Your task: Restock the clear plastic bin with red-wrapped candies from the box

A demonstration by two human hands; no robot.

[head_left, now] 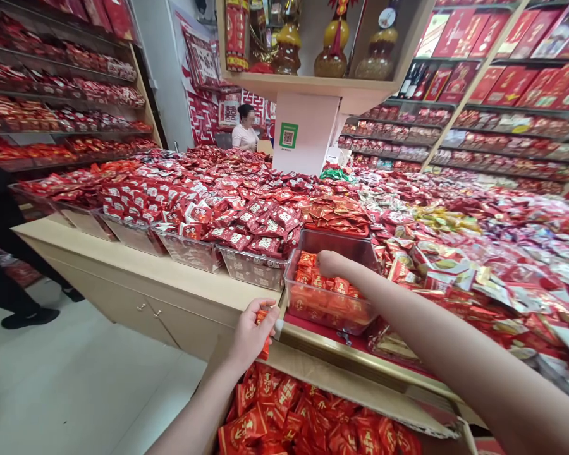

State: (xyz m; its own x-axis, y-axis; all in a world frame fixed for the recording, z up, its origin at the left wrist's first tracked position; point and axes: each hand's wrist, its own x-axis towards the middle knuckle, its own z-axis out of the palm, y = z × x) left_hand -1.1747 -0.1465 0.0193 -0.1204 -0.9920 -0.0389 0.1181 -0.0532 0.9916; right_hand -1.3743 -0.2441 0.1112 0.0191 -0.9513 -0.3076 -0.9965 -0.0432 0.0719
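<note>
My left hand (252, 335) is closed around a red candy packet (264, 346) with gold print, just above the near edge of a cardboard box. In that box lies a heap of similar red packets (289, 411). My right hand (332, 264) reaches over a clear plastic bin (299, 297), its fingers bent down at the packets inside. Whatever those fingers hold, if anything, is hidden. Red packets with gold print (318, 279) stand in rows within the bin.
More clear bins (194, 253) heaped with red packets line the wooden counter (123, 253). The box's cardboard flap (360, 385) lies against the counter. Shelves (52, 88) rise at left and right. Someone's dark-trousered leg (9, 265) is at left; a person (244, 134) is behind.
</note>
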